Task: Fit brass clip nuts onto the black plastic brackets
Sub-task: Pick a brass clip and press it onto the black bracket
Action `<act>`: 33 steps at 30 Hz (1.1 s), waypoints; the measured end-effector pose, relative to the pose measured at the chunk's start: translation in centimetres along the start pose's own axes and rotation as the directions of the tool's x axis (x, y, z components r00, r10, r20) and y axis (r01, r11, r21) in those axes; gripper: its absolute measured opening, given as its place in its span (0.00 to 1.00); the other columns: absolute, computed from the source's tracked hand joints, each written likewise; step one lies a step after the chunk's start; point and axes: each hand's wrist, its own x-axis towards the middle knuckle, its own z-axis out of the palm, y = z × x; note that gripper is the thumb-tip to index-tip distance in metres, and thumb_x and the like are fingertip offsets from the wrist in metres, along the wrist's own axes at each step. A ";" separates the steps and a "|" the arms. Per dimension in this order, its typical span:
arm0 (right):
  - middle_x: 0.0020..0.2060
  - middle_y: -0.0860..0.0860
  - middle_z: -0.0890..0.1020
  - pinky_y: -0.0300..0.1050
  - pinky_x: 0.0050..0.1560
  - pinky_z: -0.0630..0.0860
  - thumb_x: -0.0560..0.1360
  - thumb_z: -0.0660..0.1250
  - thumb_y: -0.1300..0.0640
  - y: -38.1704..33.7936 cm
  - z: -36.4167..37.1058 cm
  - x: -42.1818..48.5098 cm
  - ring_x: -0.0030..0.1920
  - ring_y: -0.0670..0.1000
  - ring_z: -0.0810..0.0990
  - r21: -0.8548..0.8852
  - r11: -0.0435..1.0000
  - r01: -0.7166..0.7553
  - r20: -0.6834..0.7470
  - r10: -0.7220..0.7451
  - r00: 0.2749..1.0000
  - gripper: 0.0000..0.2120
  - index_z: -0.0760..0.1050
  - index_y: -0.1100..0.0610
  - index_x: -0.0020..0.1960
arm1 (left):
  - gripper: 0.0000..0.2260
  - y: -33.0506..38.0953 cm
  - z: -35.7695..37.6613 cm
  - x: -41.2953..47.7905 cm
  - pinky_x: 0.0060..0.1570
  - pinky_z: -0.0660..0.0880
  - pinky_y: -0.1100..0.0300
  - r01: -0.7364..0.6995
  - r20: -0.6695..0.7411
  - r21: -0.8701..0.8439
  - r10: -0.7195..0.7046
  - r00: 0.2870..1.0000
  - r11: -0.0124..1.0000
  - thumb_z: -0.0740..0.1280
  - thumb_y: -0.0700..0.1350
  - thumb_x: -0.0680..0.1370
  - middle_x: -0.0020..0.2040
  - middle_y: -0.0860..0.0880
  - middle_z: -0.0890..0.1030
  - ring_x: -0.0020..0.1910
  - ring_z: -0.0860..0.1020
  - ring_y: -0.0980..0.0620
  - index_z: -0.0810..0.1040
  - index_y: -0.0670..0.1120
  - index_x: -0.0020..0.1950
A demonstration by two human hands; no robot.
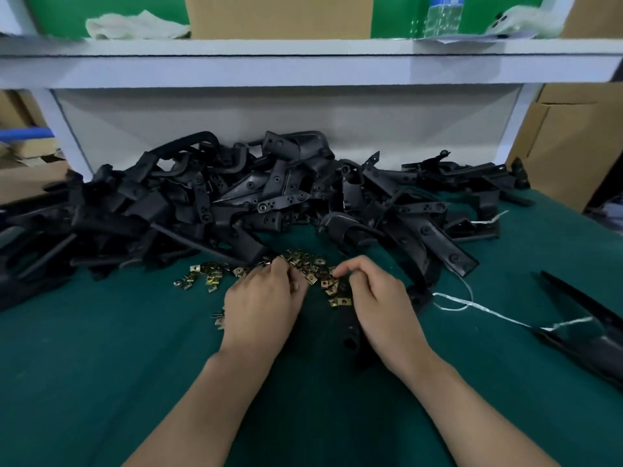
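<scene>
L hand [261, 294] & R hand [377, 298] sat knuckles-up on the green table [101, 348], fingers curled down into the scatter of brass clip nuts [303, 261], which lay just in front of the black bracket pile [202, 203]. One black bracket [350, 328] lay btwn the hands, partly under the R one. Couldn't tell whether either hand actually pinched a nut or gripped anything.

No legible text or labels

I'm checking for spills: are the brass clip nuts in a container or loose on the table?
Loose: the brass clip nuts lie scattered straight on the green mat, no tray around them.
</scene>
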 end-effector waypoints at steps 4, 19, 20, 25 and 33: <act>0.21 0.45 0.69 0.36 0.23 0.58 0.84 0.55 0.55 -0.1 -0.1 -0.1 0.22 0.45 0.63 -0.002 1.000 0.018 0.043 -0.018 0.999 0.15 0.77 0.41 0.48 | 0.09 0.5 -0.7 -0.7 0.29 0.64 0.60 0.021 -0.007 -0.030 -0.021 1.000 0.999 0.73 0.43 0.73 0.27 0.50 0.76 0.26 0.75 0.48 0.76 0.45 0.35; 0.27 0.53 0.75 0.41 0.25 0.61 0.83 0.55 0.53 -0.1 -0.2 0.0 0.23 0.45 0.64 0.002 0.999 0.036 0.048 -0.036 0.998 0.14 0.77 0.39 0.50 | 0.10 0.3 -4.6 -4.8 0.50 0.73 0.69 0.194 0.141 -0.626 -0.135 0.981 0.756 0.66 0.56 0.78 0.49 0.64 0.82 0.50 0.79 0.60 0.82 0.60 0.57; 0.25 0.51 0.73 0.40 0.25 0.60 0.83 0.55 0.54 -0.1 -0.2 -0.1 0.23 0.45 0.64 -0.003 0.999 0.034 0.047 -0.033 0.998 0.14 0.77 0.39 0.50 | 0.09 0.4 -5.1 -5.2 0.48 0.74 0.71 0.283 0.220 -0.691 -0.179 0.959 0.665 0.67 0.57 0.76 0.49 0.64 0.82 0.50 0.80 0.60 0.82 0.63 0.55; 0.22 0.45 0.68 0.39 0.25 0.61 0.83 0.55 0.54 -0.1 -0.2 -0.2 0.23 0.45 0.64 -0.021 1.000 0.022 0.040 -0.021 0.999 0.14 0.77 0.40 0.50 | 0.02 0.3 -5.4 -4.7 0.41 0.74 0.72 0.467 0.411 -0.797 -0.225 0.884 0.383 0.71 0.51 0.76 0.42 0.55 0.85 0.40 0.80 0.62 0.83 0.58 0.47; 0.23 0.46 0.65 0.39 0.26 0.58 0.84 0.55 0.53 -0.3 -0.1 -0.3 0.24 0.45 0.62 0.015 0.997 0.081 0.078 -0.082 0.994 0.13 0.76 0.40 0.53 | 0.10 -1.1 -4.3 -4.4 0.43 0.78 0.65 0.555 0.506 -0.812 -0.257 0.823 0.180 0.66 0.55 0.74 0.44 0.50 0.86 0.41 0.80 0.59 0.85 0.59 0.52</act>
